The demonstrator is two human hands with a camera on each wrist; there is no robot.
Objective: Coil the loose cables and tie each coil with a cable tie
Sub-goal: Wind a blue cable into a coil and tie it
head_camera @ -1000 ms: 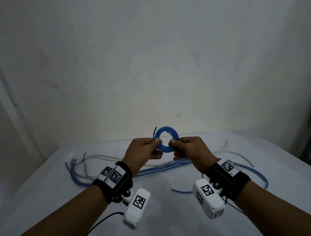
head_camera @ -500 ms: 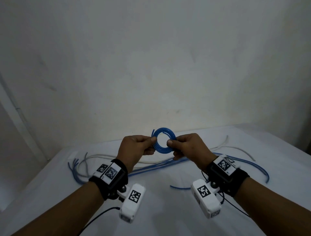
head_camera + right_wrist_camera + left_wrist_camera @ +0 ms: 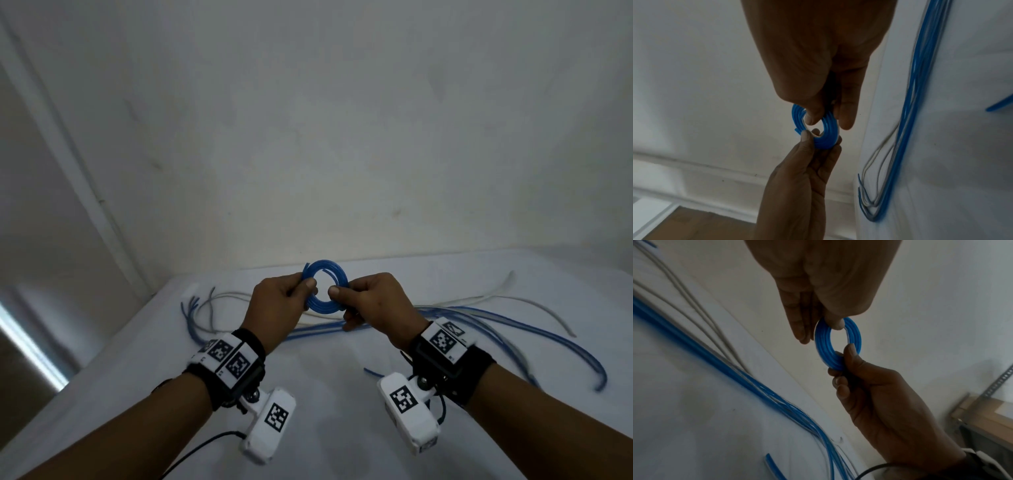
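Observation:
A small blue cable coil (image 3: 322, 306) of several turns is held up in the air above the table, its two cut ends sticking out at the top. My left hand (image 3: 306, 289) pinches the coil's left side between thumb and fingers. My right hand (image 3: 339, 294) pinches its right side the same way. In the left wrist view the coil (image 3: 822, 347) hangs as a ring between my left hand (image 3: 835, 324) above and the right hand (image 3: 844, 360) below. The right wrist view shows the same coil (image 3: 826, 139). No cable tie shows in any view.
Loose blue cables (image 3: 513, 325) and pale grey cables (image 3: 534, 301) lie in long curves across the white-covered table (image 3: 325, 428) beyond my hands. Their ends bunch at the left (image 3: 191, 308). A short blue piece (image 3: 371, 371) lies near my right wrist. A plain wall stands behind.
Both hands keep their pinch on the blue coil. Hands and coil have drifted slightly left and lower in the view. Nothing was let go.

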